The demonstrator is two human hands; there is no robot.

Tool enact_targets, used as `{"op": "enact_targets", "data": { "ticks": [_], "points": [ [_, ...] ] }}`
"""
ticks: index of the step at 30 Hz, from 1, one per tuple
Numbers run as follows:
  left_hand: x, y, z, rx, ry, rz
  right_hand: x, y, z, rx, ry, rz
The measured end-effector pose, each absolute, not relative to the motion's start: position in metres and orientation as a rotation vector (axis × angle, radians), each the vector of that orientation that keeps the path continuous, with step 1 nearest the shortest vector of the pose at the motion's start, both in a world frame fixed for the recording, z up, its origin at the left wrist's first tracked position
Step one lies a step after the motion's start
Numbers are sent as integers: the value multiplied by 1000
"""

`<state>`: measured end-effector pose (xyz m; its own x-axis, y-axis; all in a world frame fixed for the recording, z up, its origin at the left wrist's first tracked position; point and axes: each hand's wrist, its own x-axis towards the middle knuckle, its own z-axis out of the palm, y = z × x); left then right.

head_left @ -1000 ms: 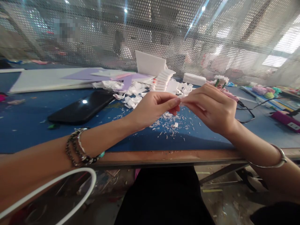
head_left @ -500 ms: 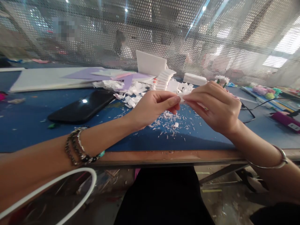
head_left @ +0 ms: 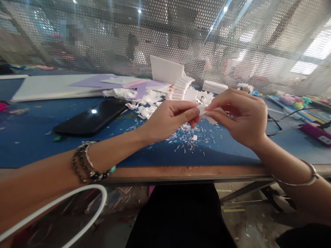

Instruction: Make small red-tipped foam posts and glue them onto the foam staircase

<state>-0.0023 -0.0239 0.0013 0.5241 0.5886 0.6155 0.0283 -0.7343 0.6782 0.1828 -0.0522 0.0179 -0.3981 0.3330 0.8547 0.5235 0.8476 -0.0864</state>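
Note:
My left hand and my right hand meet above the blue table, both pinched on one small white foam piece held between their fingertips. Part of the piece is hidden by my fingers. Below the hands lies a scatter of white shavings. Behind them sits a heap of white foam scraps and a stack of cut white strips.
A black phone lies left of my hands. White and purple sheets lie at the back left, a white block and a perforated metal screen behind. Black cable, a pink tool and coloured bits are at the right.
My right hand has shifted slightly to the right and turned, so more of the white piece shows between the fingertips. The left hand has barely moved.

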Motion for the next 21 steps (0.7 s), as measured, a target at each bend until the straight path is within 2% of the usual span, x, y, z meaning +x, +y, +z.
{"op": "enact_targets", "data": {
  "ticks": [11,21],
  "points": [
    [-4,-29,8,2399,565,1146,184,-51,18,-676,-2025,22],
    [-8,-26,7,2448,384,1075,187,-46,18,-628,-2043,474]
  ]
}}
